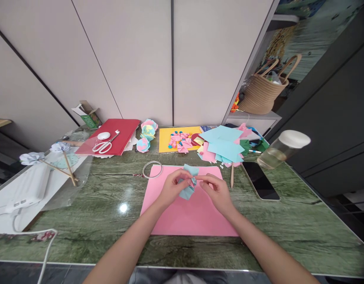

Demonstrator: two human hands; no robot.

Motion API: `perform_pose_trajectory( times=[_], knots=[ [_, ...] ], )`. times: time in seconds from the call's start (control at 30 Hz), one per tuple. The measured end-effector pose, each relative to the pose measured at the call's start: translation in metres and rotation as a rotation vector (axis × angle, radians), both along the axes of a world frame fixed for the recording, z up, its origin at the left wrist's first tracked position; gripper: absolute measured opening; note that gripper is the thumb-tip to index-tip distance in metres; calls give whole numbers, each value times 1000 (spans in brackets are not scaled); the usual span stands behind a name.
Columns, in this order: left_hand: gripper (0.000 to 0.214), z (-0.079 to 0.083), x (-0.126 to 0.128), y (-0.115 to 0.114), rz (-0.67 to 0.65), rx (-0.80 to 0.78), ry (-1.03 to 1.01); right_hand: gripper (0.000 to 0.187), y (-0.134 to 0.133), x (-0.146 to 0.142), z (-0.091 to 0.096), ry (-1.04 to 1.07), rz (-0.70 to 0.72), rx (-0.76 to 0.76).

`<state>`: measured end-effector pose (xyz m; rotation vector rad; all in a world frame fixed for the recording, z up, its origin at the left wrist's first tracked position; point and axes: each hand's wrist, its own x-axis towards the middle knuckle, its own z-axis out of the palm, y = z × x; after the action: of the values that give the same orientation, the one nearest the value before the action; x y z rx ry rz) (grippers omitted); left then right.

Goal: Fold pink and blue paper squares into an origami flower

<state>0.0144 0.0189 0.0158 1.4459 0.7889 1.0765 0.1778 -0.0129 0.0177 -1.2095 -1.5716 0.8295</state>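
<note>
My left hand [173,185] pinches a folded light-blue paper piece [187,192] between thumb and fingers, above a pink sheet [194,221]. A small bit of pink shows at the middle of the folded paper. From the other side, my right hand [216,192] reaches in with its index finger stretched out, the fingertip at the paper's right edge. The right thumb stands apart from that finger, and nothing shows between them. Part of the folded paper is hidden behind the left fingers. A silver ring [153,169] lies at the pink sheet's upper left corner.
White scissors [103,147] rest on a red folder [123,136]. Paper balls [143,144] sit near a yellow sheet [164,140] bearing small folded pieces. Light-blue sheets [225,144], a wooden stick [232,177], a phone [260,181] and a bottle [281,152] stand or lie right.
</note>
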Motion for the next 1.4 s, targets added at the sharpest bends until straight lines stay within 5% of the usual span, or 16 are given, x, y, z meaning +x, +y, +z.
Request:
perform_pose_trajectory(
  times=[0.27, 0.6, 1.4],
  knots=[
    [13, 2, 2, -2, 24, -3, -27, 26, -4, -3, 1, -80, 3, 14],
    [13, -2, 2, 1, 57, -37, -49, 22, 3, -3, -4, 199, 48, -237],
    [18, -4, 2, 2, 15, -191, -169, 29, -4, -3, -3, -354, 0, 95]
  ],
)
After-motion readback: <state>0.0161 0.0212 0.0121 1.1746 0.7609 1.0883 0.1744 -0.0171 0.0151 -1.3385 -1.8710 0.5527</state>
